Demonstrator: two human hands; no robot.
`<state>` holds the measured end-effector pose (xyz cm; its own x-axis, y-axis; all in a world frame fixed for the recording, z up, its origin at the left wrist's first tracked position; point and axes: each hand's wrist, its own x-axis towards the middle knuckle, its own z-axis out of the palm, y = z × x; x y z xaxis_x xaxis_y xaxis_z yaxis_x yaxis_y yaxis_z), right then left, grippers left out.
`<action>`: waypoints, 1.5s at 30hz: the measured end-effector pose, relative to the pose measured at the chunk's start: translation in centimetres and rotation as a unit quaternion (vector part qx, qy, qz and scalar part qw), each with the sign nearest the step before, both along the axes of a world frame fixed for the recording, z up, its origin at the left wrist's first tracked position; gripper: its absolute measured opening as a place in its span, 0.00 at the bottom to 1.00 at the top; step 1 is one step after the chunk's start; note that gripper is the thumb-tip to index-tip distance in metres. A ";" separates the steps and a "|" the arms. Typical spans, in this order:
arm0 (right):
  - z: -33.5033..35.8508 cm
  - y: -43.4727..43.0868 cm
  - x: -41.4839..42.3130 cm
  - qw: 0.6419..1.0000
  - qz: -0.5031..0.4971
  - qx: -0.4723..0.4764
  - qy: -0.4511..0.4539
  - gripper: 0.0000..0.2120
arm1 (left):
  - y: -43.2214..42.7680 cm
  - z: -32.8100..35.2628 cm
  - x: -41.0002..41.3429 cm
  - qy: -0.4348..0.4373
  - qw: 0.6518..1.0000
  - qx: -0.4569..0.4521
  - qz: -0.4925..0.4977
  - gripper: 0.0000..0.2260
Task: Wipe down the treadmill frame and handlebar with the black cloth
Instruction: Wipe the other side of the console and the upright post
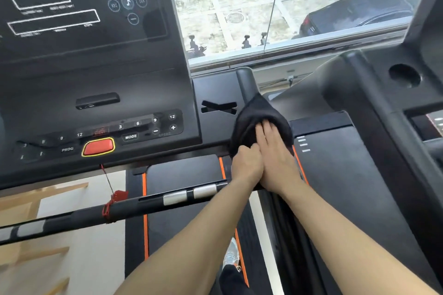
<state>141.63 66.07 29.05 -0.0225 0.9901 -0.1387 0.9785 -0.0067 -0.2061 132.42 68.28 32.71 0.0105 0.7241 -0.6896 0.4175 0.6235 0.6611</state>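
The black cloth (254, 115) is draped over the treadmill's right upright handle (245, 80), just right of the console (96, 93). My left hand (247, 163) pinches the cloth's lower edge with curled fingers. My right hand (273, 151) lies flat on the cloth, fingers spread and pressing it against the handle. The two hands touch side by side. The black handlebar (143, 203) with silver pulse sensors runs across below the console, passing under my forearms.
A red safety clip (112, 201) on a cord hangs from the handlebar. The console has a red stop button (98, 147). A second treadmill (374, 93) stands close on the right. A window ahead overlooks parked cars. The belt (187, 175) lies below.
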 end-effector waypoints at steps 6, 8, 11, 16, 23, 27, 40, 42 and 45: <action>1.0 -7.3 0.1 0.961 -0.135 -0.058 0.234 0.35 | -4.2 0.7 -1.3 0.135 0.969 0.107 -0.178 0.09; 1.2 -6.7 0.2 0.940 -0.171 -0.059 0.288 0.33 | -2.4 0.7 -1.0 0.121 0.979 0.067 -0.148 0.12; 1.8 -3.4 1.1 0.882 -0.226 -0.100 0.400 0.29 | 1.5 1.1 0.9 0.069 0.992 -0.004 -0.101 0.22; 0.6 0.4 2.2 0.826 -0.267 -0.099 0.486 0.22 | 1.8 0.1 1.9 0.073 0.989 -0.019 -0.130 0.29; 2.1 -3.8 -0.1 0.916 -0.215 -0.045 0.337 0.29 | 2.1 -1.3 1.2 0.044 0.994 -0.056 -0.079 0.42; 0.2 -1.6 1.8 0.822 -0.286 -0.077 0.486 0.21 | -0.2 -0.9 1.8 0.153 0.968 0.040 -0.196 0.31; 0.4 -3.3 2.2 0.788 -0.312 -0.112 0.519 0.22 | -1.9 -1.6 1.0 0.178 0.961 0.092 -0.190 0.22; 0.2 -2.7 2.3 0.786 -0.321 -0.118 0.516 0.21 | -3.2 -1.9 0.9 0.221 0.941 0.147 -0.210 0.25; 1.0 -3.7 1.8 0.820 -0.307 -0.106 0.472 0.17 | -4.9 -1.3 0.8 0.300 0.884 0.201 -0.298 0.39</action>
